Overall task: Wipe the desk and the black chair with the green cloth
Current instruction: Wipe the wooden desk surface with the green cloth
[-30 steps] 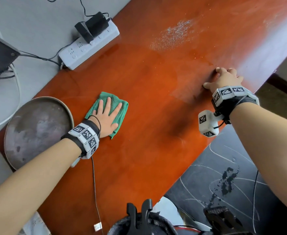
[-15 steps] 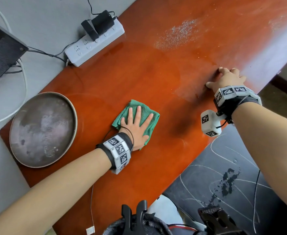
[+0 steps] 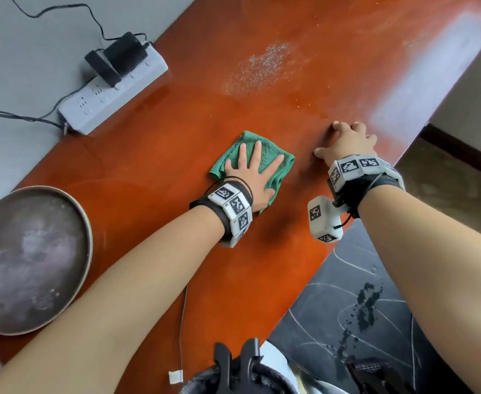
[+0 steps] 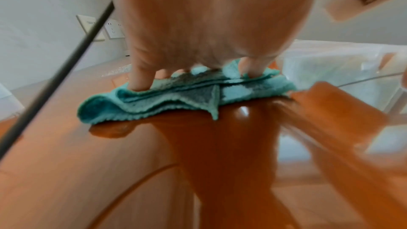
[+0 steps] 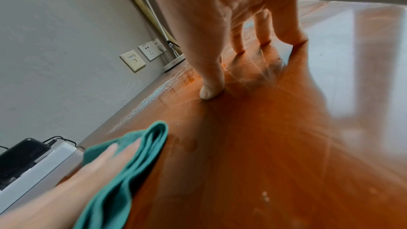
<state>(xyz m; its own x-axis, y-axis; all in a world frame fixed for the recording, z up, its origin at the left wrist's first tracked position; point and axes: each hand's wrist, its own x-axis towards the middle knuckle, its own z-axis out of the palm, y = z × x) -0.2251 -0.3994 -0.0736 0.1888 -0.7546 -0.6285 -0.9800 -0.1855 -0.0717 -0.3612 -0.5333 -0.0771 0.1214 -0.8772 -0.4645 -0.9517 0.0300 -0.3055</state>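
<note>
The left hand (image 3: 252,177) makes its grip flat, fingers straight and spread, palm pressing the green cloth (image 3: 270,155) onto the reddish tabletop (image 3: 154,172) near the centre of the head view. The right hand (image 3: 347,140) sits at 3 o'clock from the cloth, just beside it, holding nothing, its curled fingertips (image 5: 212,91) propped on the wood. The cloth is folded in several soft layers that ripple at the edges; it looks light and limp, likely to bunch or slide on the glossy surface, so a broad flat palm over its middle seems the best hold. At 12 o'clock from the cloth lies a patch of pale crumbs or dust (image 3: 264,68), not yet wiped. A white power strip (image 3: 114,92) with black plugs rests at 10 o'clock on the tabletop's far edge, and a round metal tray (image 3: 84,231) at 8 o'clock; both would block wide strokes. The black chair (image 3: 347,302) shows at 5 o'clock, below the tabletop's near edge.
</note>
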